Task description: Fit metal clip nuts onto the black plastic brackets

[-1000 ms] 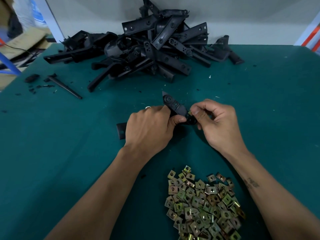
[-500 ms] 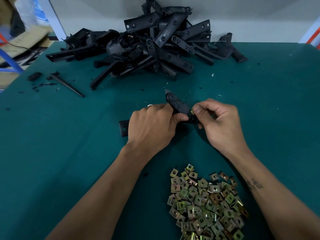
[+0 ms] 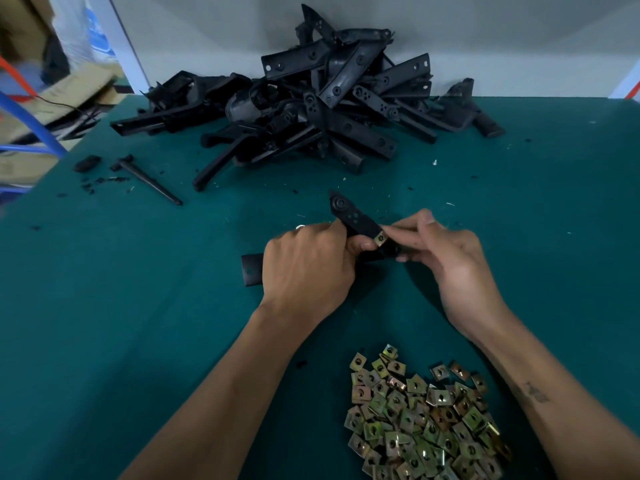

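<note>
Just above the middle of the view, both bare hands meet over one black plastic bracket (image 3: 353,218). The left hand (image 3: 308,268) has its fingers curled round the bracket's middle, gripping it; one end of the part sticks out past the knuckles toward 9 o'clock, and the other end, with a round boss and small holes, rises toward 12 o'clock. The right hand (image 3: 446,258) comes in from 3 o'clock, its thumb and fingers bent in a pinch on a metal clip nut (image 3: 381,238) that sits against the lower edge of the bracket's raised arm, touching the plastic. How far the nut is seated on the edge cannot be told.

At 5 o'clock, near the bottom edge, lies a loose heap of clip nuts (image 3: 422,420), yellowish and square, each with a hole in the middle. At 12 o'clock, against the pale wall, a tangled pile of black brackets (image 3: 311,109) rests on the green table (image 3: 121,306). Toward 10 o'clock a thin black rod (image 3: 149,180) lies beside a small black block (image 3: 87,163) and scattered plastic crumbs. Cardboard (image 3: 59,98) and a blue tube (image 3: 31,123) show beyond the table's corner at 10 o'clock
</note>
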Demonstrator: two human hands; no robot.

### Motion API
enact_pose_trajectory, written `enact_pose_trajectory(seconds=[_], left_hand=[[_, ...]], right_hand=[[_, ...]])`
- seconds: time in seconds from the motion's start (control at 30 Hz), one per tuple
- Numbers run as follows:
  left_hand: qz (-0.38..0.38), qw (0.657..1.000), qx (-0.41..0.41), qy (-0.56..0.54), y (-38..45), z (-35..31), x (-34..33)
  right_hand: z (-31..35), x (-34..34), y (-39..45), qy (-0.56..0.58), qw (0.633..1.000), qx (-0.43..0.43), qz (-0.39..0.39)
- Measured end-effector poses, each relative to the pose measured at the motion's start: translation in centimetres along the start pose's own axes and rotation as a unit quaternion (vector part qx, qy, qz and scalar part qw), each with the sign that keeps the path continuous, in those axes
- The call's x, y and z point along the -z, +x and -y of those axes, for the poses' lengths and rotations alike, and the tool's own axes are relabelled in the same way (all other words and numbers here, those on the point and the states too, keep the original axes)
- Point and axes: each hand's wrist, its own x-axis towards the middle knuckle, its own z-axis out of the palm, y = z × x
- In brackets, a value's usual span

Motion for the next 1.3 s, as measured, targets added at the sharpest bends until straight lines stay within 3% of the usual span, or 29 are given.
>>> enact_pose_trajectory(seconds=[0.17,0.3,0.47,0.5,0.57,0.63,0.67,0.73,0.9,1.07,1.17,1.23,1.3], left_hand=[[-0.018,1.0,0.02,0.0,0.4,-0.1,-0.3],[-0.039,0.998,0.042,0.005,0.4,0.0,-0.6],[-0.03,0.997,0.059,0.025,0.6,0.2,-0.6],[-0.025,0.997,0.062,0.026,0.5,0.2,-0.7],[-0.02,0.997,0.066,0.022,0.5,0.2,-0.7],[-0.018,0.997,0.07,0.017,0.5,0.1,-0.7],[-0.018,0.997,0.071,0.016,0.6,0.1,-0.7],[-0.018,0.997,0.07,0.015,0.6,0.1,-0.6],[-0.013,0.998,0.065,0.014,0.5,0.1,-0.6],[-0.004,0.999,0.049,0.013,0.6,0.2,-0.7],[0.001,0.999,0.035,0.005,0.5,0.3,-0.7],[0.002,1.0,0.031,0.001,0.5,0.3,-0.7],[0.002,1.0,0.031,0.0,0.5,0.4,-0.7]], right_hand=[[0.3,-0.6,3.8,0.116,0.987,-0.059,-0.093],[0.4,-0.9,4.8,0.165,0.981,-0.046,-0.09],[0.3,-1.1,1.1,0.054,0.992,-0.002,-0.117],[0.5,-0.5,0.0,0.025,0.996,0.01,-0.087],[1.2,1.0,-2.4,-0.054,0.997,0.023,0.049],[1.9,2.0,-4.6,-0.178,0.966,0.004,0.188],[2.0,2.4,-5.4,-0.233,0.947,-0.002,0.22],[2.3,2.5,-6.0,-0.288,0.93,0.003,0.23],[2.5,1.7,-5.4,-0.3,0.919,0.018,0.256],[2.1,2.3,-4.6,-0.214,0.955,-0.009,0.205],[1.6,2.8,-3.6,-0.045,0.986,-0.058,0.149],[1.5,3.2,-3.1,0.061,0.985,-0.092,0.133],[1.4,3.4,-3.1,0.092,0.979,-0.107,0.146]])
